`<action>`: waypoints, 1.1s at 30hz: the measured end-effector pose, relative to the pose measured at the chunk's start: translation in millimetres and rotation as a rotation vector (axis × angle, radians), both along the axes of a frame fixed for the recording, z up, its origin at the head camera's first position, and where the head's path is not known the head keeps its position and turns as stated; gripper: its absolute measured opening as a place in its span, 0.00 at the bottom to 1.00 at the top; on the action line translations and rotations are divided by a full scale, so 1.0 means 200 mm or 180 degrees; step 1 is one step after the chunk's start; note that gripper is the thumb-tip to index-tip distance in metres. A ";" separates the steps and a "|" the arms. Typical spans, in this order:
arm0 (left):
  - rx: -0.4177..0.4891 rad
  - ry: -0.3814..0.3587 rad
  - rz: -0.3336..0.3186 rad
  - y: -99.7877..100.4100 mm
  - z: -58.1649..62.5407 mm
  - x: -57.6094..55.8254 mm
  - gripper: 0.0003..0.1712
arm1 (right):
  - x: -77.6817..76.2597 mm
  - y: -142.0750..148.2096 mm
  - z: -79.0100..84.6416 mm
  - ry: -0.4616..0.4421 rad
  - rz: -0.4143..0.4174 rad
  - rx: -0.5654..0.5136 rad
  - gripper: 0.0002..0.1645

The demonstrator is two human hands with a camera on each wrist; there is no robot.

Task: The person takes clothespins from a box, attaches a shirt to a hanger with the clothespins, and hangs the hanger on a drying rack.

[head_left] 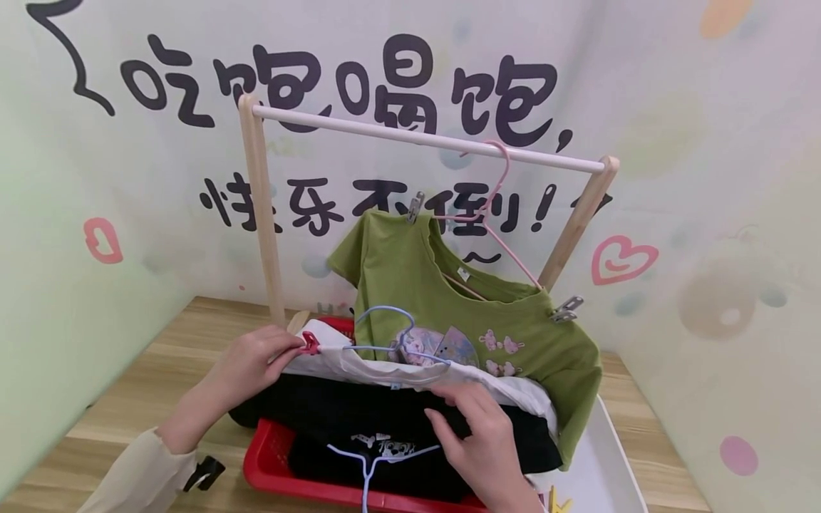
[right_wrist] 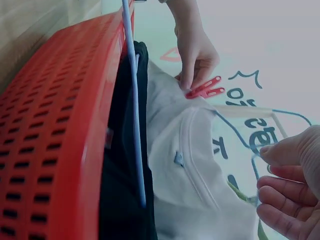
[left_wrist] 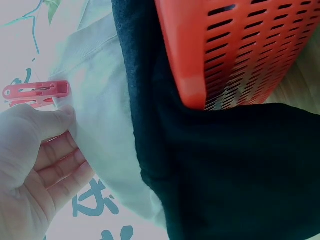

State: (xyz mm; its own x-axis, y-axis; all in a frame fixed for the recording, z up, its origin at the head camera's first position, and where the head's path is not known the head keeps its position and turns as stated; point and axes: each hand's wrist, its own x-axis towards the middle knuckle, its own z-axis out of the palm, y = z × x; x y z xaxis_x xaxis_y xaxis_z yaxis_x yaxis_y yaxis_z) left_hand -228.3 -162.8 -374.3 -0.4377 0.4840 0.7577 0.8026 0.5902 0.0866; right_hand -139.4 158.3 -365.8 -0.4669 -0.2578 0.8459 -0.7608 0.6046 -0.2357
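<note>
Behind the black garment (head_left: 308, 399), the white shirt (head_left: 365, 370) is spread left to right, the hook of its blue hanger (head_left: 403, 343) turned upward. It is pinched beside the red clip (head_left: 311, 343) by the left hand (head_left: 259, 356); the right hand (head_left: 477, 434) is held loosely spread nearby.

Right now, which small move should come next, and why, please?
Perhaps the right hand should pick up the yellow clip, for the other shoulder of the white shirt. A red clip grips the shoulder beside the left hand, while I see no clip at the right hand's side.
</note>
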 end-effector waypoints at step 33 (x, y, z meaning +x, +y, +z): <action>0.0009 -0.0018 -0.0042 -0.01 -0.01 0.00 0.09 | 0.13 0.56 -0.21 -0.0149 -0.1186 -0.0212 0.32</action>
State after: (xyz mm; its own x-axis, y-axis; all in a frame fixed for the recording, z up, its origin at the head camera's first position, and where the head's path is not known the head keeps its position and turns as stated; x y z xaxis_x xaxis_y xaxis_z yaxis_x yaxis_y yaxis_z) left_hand -228.5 -164.8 -375.6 -0.4357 0.4875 0.7567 0.8097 0.5794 0.0930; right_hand -114.2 270.4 -407.9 -0.5568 -0.0081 0.8306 -0.4792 0.8199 -0.3132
